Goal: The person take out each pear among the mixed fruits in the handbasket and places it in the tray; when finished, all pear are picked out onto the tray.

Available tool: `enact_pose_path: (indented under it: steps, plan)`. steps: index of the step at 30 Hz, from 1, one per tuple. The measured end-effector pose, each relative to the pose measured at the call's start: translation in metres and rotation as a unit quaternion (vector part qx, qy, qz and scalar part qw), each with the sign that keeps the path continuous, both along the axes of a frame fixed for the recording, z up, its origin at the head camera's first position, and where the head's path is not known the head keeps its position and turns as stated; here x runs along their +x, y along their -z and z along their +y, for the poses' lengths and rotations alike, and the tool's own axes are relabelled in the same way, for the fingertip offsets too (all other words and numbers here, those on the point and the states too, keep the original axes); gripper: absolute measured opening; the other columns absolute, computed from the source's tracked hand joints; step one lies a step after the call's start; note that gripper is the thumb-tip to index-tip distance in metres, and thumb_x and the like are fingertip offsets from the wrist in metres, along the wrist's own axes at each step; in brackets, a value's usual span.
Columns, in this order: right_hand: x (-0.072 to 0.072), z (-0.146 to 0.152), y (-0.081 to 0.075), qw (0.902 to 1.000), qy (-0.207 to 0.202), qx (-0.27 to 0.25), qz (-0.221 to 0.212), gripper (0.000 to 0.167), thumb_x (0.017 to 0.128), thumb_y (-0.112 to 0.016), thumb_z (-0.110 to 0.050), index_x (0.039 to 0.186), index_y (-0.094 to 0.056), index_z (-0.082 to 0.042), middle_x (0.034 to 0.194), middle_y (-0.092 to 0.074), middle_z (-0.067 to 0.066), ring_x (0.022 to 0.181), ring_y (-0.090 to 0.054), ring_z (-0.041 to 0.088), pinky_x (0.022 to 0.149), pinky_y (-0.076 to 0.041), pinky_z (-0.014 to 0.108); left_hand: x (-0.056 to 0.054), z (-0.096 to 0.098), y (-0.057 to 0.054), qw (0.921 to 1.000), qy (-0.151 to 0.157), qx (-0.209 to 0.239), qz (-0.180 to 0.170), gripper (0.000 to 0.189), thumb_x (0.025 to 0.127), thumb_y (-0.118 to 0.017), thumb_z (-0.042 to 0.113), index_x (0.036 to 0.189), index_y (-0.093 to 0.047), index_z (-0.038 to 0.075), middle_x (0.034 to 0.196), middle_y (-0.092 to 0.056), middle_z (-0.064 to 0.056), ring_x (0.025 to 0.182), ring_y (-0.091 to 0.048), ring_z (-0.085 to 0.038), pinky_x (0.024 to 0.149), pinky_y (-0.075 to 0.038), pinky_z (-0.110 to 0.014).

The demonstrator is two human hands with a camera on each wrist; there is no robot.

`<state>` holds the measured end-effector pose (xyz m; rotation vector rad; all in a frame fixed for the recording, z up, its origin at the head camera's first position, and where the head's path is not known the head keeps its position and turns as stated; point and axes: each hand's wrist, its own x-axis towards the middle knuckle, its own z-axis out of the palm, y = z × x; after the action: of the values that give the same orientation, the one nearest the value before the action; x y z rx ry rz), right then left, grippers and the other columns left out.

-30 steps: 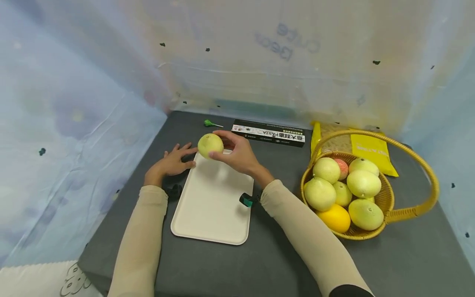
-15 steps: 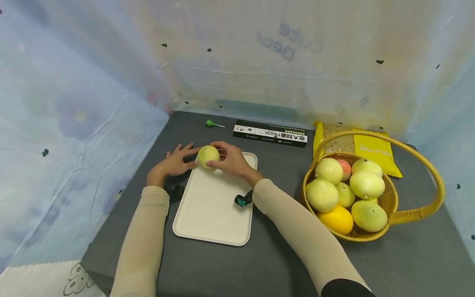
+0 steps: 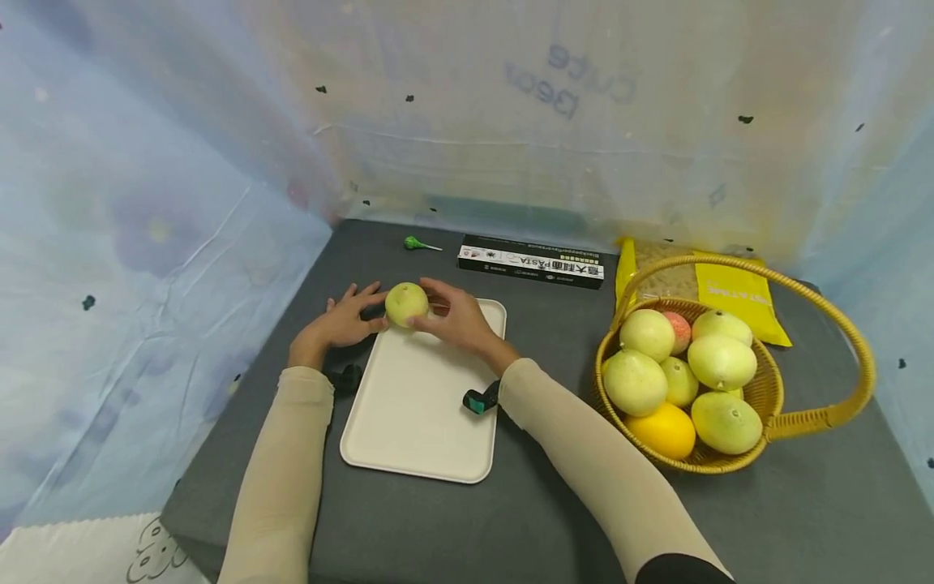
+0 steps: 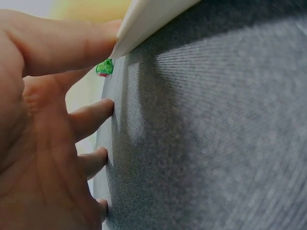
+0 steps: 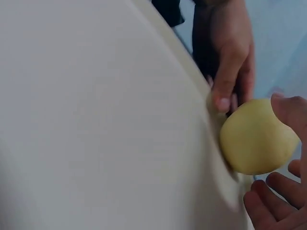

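A round, pale yellow-green fruit [image 3: 406,305] sits at the far left corner of a white rectangular tray [image 3: 419,405]. My right hand [image 3: 457,318] holds it from the right, with the thumb against its near side; in the right wrist view the thumb lies on the fruit [image 5: 256,139] and other fingers curl below it. My left hand [image 3: 341,323] is spread flat at the tray's left edge, its index finger reaching toward the fruit. In the left wrist view, the left thumb [image 4: 72,45] touches the tray's rim [image 4: 144,21] and the other fingertips rest on the dark tabletop [image 4: 216,134].
A woven basket [image 3: 775,397] with a tall handle stands at the right, full of pale green fruits, an orange-yellow one and a reddish one. Behind are a yellow bag [image 3: 737,296], a black-and-white pasta box [image 3: 530,261] and a green lollipop [image 3: 413,242]. Curtains [image 3: 467,146] surround the table.
Since a second ago, my right hand has lowered the fruit onto the tray's far left corner. In the last half second the fruit has shifted slightly left and away. My left hand has stayed in place.
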<state>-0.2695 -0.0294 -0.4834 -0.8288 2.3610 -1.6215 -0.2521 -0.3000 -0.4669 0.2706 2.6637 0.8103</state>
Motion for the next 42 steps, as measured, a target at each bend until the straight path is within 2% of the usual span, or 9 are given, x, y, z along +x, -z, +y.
enact_pose_path:
  steps: [6,12,21,23,29,34,38,40,42]
  plan:
    - [0.027,0.021,-0.013,0.9998,0.001,-0.019,0.001,0.078,0.096,-0.088,-0.025,0.165,-0.052,-0.012,0.166,-0.055,0.013,0.147,-0.061,0.028,0.121,-0.051,0.035,0.002,-0.001,0.000,1.0000,-0.005,0.002,-0.003,0.074,0.112,-0.062,0.041,0.174,-0.033,0.012,0.185,-0.006,-0.018,0.169,0.013,-0.050,0.124,0.017,-0.081]
    - [0.063,0.052,-0.041,0.9987,-0.031,-0.019,0.035,0.074,0.094,-0.090,-0.026,0.160,-0.059,-0.012,0.159,-0.064,0.006,0.145,-0.063,0.024,0.122,-0.049,0.032,0.004,-0.006,0.001,0.9999,-0.009,0.007,-0.002,0.074,0.112,-0.063,0.042,0.174,-0.033,0.013,0.185,-0.005,-0.018,0.169,0.014,-0.050,0.124,0.017,-0.082]
    - [0.120,0.125,-0.073,0.9951,-0.066,-0.028,0.068,0.074,0.088,-0.095,-0.015,0.156,-0.064,-0.017,0.156,-0.066,-0.002,0.147,-0.062,0.020,0.124,-0.047,0.035,0.003,-0.012,0.004,0.9998,-0.001,0.018,-0.005,0.075,0.112,-0.063,0.043,0.174,-0.032,0.013,0.185,-0.004,-0.019,0.168,0.016,-0.052,0.122,0.019,-0.083]
    - [0.130,0.144,-0.077,0.9948,-0.068,-0.027,0.071,0.077,0.087,-0.095,-0.011,0.157,-0.063,-0.016,0.157,-0.066,0.001,0.148,-0.061,0.020,0.124,-0.048,0.034,0.003,-0.011,0.004,0.9998,-0.002,0.019,-0.006,0.076,0.112,-0.063,0.043,0.174,-0.032,0.013,0.185,-0.003,-0.020,0.167,0.016,-0.052,0.122,0.019,-0.083]
    - [0.163,0.213,-0.087,0.9977,-0.026,-0.036,0.051,0.082,0.083,-0.091,0.007,0.157,-0.061,-0.012,0.156,-0.065,0.015,0.146,-0.062,0.017,0.120,-0.048,0.025,0.002,-0.008,0.003,0.9998,-0.001,0.019,-0.004,0.075,0.113,-0.062,0.041,0.174,-0.032,0.013,0.185,-0.004,-0.019,0.168,0.016,-0.051,0.123,0.019,-0.082]
    - [0.193,0.270,-0.086,0.9939,0.007,-0.099,0.049,0.079,0.080,-0.080,0.028,0.154,-0.057,0.010,0.154,-0.064,0.026,0.146,-0.062,0.018,0.117,-0.050,0.023,0.002,-0.005,-0.001,0.9998,0.004,0.019,-0.003,0.075,0.113,-0.062,0.041,0.174,-0.032,0.012,0.185,-0.005,-0.020,0.168,0.016,-0.051,0.123,0.019,-0.082]
    - [0.213,0.304,-0.084,0.9870,0.025,-0.145,0.064,0.075,0.080,-0.073,0.034,0.150,-0.049,0.024,0.155,-0.061,0.028,0.146,-0.063,0.022,0.115,-0.051,0.023,0.003,-0.002,-0.003,0.9997,0.007,0.022,-0.005,0.074,0.113,-0.062,0.040,0.174,-0.032,0.011,0.185,-0.004,-0.020,0.168,0.016,-0.051,0.123,0.019,-0.082]
    - [0.220,0.316,-0.085,0.9877,0.049,-0.132,0.068,0.074,0.082,-0.072,0.034,0.151,-0.048,0.024,0.156,-0.061,0.026,0.145,-0.063,0.020,0.114,-0.052,0.021,0.003,-0.002,-0.003,0.9997,0.007,0.024,-0.005,0.074,0.113,-0.063,0.040,0.174,-0.032,0.011,0.185,-0.004,-0.020,0.168,0.016,-0.052,0.123,0.019,-0.082]
    - [0.226,0.325,-0.088,0.9893,0.086,-0.097,0.068,0.074,0.084,-0.072,0.033,0.153,-0.049,0.021,0.158,-0.062,0.020,0.143,-0.064,0.016,0.112,-0.053,0.020,0.003,-0.001,-0.003,0.9997,0.009,0.024,-0.006,0.074,0.113,-0.062,0.040,0.174,-0.032,0.011,0.185,-0.004,-0.020,0.168,0.016,-0.052,0.123,0.019,-0.082]
